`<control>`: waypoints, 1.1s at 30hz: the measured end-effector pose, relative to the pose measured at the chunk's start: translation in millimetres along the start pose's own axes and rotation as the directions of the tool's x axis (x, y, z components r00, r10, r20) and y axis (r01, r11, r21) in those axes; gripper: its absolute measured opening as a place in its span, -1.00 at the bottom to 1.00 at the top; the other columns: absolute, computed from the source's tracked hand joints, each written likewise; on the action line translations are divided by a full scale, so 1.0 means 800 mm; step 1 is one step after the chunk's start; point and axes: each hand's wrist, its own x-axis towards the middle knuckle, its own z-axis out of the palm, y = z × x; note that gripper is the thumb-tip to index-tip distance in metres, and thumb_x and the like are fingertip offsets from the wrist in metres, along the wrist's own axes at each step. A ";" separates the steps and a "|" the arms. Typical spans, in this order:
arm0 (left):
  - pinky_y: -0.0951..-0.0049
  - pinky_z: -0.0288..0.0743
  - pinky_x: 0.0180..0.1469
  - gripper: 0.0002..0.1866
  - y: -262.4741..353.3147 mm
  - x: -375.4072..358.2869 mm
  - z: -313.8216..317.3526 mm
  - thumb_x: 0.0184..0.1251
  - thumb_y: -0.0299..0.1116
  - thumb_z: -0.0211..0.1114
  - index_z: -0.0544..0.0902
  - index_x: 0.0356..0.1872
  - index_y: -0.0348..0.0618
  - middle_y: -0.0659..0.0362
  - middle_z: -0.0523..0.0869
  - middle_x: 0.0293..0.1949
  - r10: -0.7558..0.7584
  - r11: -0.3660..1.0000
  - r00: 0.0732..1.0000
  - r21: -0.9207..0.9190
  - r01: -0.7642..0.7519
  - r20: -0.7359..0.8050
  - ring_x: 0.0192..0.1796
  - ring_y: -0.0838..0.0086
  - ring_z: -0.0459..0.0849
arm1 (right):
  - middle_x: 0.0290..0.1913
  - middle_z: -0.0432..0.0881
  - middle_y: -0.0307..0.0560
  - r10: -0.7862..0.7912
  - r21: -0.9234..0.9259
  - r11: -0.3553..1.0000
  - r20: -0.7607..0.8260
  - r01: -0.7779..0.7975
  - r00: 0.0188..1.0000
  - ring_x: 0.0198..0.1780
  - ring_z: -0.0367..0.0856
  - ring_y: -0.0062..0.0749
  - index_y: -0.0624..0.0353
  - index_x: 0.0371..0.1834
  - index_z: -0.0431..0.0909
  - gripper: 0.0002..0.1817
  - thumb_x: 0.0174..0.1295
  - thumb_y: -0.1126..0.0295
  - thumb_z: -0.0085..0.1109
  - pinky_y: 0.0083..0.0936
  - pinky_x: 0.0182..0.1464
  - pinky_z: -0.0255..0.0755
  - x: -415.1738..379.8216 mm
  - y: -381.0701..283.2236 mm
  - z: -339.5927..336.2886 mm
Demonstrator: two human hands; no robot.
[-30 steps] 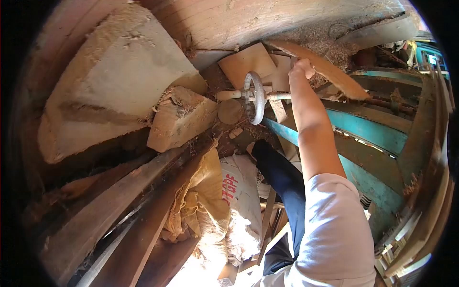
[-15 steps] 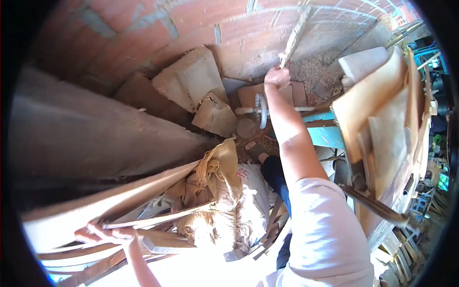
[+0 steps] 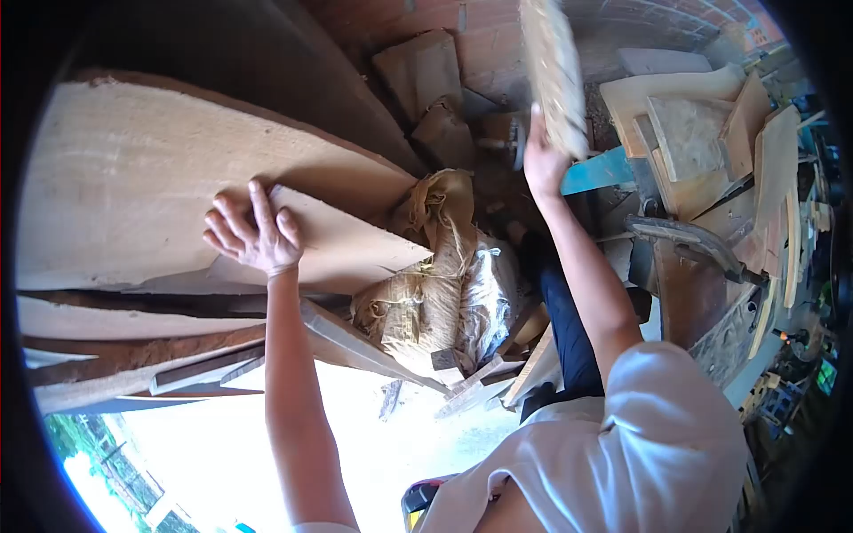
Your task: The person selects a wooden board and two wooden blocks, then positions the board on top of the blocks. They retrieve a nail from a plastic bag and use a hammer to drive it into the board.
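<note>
Overhead, right hand (image 3: 544, 162) gripping rough slab (image 3: 553, 71), top cut off

The wide plank (image 3: 160, 186) under the left hand (image 3: 253, 233) is pale tan with a darker brown edge. The slab (image 3: 553, 71) gripped by the right hand (image 3: 544, 160) is a rough, speckled straw-beige. Behind it stands a red-brick wall (image 3: 484, 27) with grey mortar lines. The machine frame (image 3: 597, 171) shows a strip of teal-blue paint — bright against the wood. The sacks (image 3: 435, 284) are ochre burlap and white (the white one glaring in sunlight). The sleeve (image 3: 657, 435) is white; the trouser leg (image 3: 569, 329) is dark navy.
</note>
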 end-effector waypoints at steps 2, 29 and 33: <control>-0.13 -0.27 0.58 -0.39 -0.001 0.002 0.002 0.59 0.16 -0.31 0.57 0.36 0.22 -0.07 0.23 0.54 -0.004 1.000 1.000 -0.006 0.004 0.001 0.59 -0.07 0.04 | 0.12 0.63 0.11 0.178 0.212 0.954 0.167 -0.212 0.970 0.06 0.67 -0.28 0.42 0.23 0.46 -0.59 0.41 0.42 0.25 -0.39 0.04 0.62 -0.035 -0.021 -0.035; -0.17 -0.31 0.58 -0.30 0.002 0.008 -0.003 0.58 0.17 -0.45 0.25 0.56 0.12 -0.02 -0.04 0.62 0.053 0.993 0.998 0.102 -0.054 0.021 0.65 0.08 -0.14 | 0.38 0.49 0.04 0.522 -0.515 0.852 0.850 -0.099 0.069 0.35 0.49 0.02 -0.10 0.50 0.33 -0.36 0.30 0.53 -0.09 -0.21 0.40 0.37 -0.293 0.241 -0.055; -0.17 -0.33 0.58 -0.30 0.002 0.010 -0.004 0.57 0.17 -0.44 0.24 0.56 0.08 -0.03 -0.06 0.62 0.060 0.993 0.998 0.099 -0.062 0.026 0.65 0.09 -0.15 | 0.00 0.74 -0.04 0.606 -0.621 0.783 0.751 -0.031 0.263 -0.01 0.71 0.01 0.03 -0.15 0.74 -0.71 0.17 0.55 0.08 -0.10 0.18 0.49 -0.253 0.233 -0.040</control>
